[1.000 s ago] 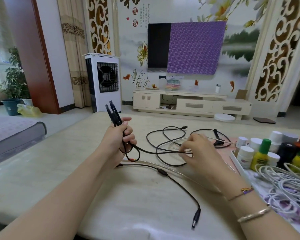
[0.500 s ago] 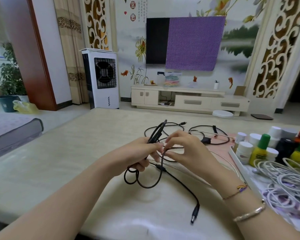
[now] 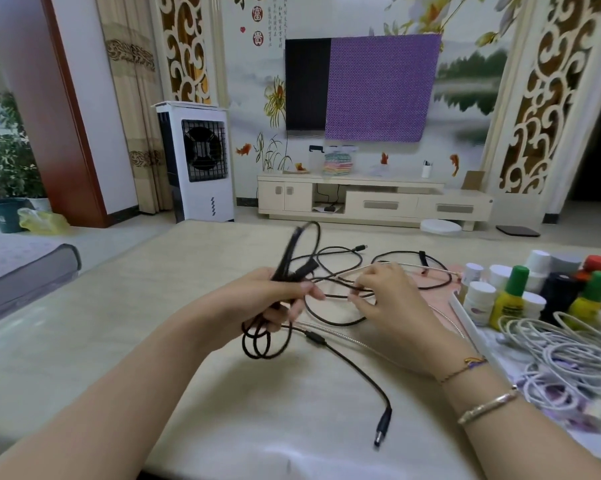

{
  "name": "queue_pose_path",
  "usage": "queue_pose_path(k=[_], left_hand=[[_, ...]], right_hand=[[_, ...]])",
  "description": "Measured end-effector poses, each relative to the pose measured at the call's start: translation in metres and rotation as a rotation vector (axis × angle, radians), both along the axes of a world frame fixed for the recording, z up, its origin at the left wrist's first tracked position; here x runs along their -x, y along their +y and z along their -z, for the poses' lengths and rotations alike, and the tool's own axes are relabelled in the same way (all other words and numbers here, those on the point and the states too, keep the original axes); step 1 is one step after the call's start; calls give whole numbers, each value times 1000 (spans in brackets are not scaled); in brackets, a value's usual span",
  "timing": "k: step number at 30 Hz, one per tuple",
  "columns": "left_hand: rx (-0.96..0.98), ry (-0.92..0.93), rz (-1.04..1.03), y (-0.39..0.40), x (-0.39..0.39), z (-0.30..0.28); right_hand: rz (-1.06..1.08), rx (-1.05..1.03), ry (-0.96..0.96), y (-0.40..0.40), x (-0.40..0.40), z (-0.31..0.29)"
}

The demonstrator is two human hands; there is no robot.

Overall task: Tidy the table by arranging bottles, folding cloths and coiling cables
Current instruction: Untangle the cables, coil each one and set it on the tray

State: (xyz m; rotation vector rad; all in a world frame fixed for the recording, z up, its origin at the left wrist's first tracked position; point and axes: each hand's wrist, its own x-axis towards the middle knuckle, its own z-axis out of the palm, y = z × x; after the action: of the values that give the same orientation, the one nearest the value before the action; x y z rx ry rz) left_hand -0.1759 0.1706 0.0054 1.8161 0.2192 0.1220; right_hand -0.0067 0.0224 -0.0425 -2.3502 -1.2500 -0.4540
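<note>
Marble-look table (image 3: 125, 341) fills the foreground, pale and glossy, in a living room with a TV (image 3: 306, 84) half covered by a purple cloth (image 3: 382, 88), a low cabinet (image 3: 375, 199) under it and a white cooler (image 3: 198, 161) to the left. At the right edge, bottles (image 3: 510, 299) stand in a tray beside a heap of white cables (image 3: 562, 355), which the frame cuts off. The black cable (image 3: 347, 355) blurs where it rises above the left hand (image 3: 267, 296). That hand grips a bundle of its loops, some sticking up and away, others hanging below the fist just over the table. The right hand (image 3: 389, 303) pinches a strand of the same cable near the tangle further back. From the left hand the cable runs toward the near edge, its plug (image 3: 382, 433) pointing down and nearer.
</note>
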Motion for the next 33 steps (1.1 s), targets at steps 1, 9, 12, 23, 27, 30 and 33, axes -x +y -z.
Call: queue_pose_path(k=[1,9,12,23,27,30,33], left_hand=[[24,-53,-36,4,1,-1],[163,-201,-296,10,-2,5],[190,-198,-299,0,-9,9],[9,-84,-58,-25,-16,17],[-180,-147,-10,-30,-19,18],[-80,-134,-42,-28,-20,19],[32,-174,36,-23,-16,15]], right_hand=[[49,-51,8,-1,-3,-1],[-242,-468,348,-4,25,-22],[-405,-571,624,3,43,-27],[-426,-664,843,2,47,-31],[-460,-693,788,4,53,-33],[-520,-721,821,2,56,-37],[-514,-826,848,2,52,-38]])
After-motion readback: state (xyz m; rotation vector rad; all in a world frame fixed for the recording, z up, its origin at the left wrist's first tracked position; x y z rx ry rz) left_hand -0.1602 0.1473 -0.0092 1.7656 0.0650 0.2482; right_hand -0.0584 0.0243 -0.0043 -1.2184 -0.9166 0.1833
